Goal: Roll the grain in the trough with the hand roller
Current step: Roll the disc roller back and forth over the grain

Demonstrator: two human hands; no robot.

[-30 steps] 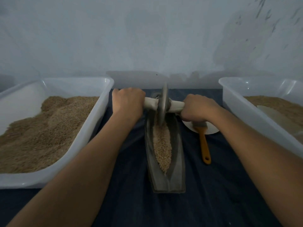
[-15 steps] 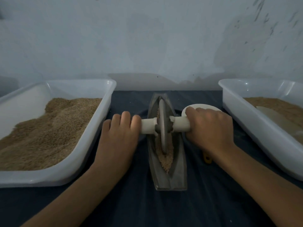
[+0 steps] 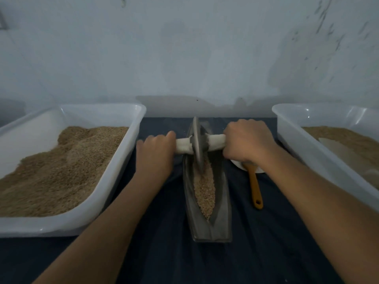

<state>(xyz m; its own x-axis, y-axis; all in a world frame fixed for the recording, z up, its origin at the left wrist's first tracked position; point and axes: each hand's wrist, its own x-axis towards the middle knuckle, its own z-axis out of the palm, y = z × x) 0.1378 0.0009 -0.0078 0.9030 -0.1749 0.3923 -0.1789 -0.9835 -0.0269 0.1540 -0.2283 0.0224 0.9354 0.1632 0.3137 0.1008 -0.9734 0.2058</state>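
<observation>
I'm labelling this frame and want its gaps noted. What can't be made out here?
Head view, the only one:
- Brush end of the orange-handled brush: hidden under the right hand.
- White dish: mostly covered by that hand.
- Right white plastic tub: cut off by the frame edge.
- Left hand: motion-blurred fingers.

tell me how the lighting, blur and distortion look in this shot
Head view: dim, bluish, even light, with a soft shadow on the wall behind the trough; small glints on the right tub's rim; slight motion blur on the left hand and the roller disc, while the right hand and grain read sharper; wide-angle bowing curves both tubs outward, including the left tub.
</observation>
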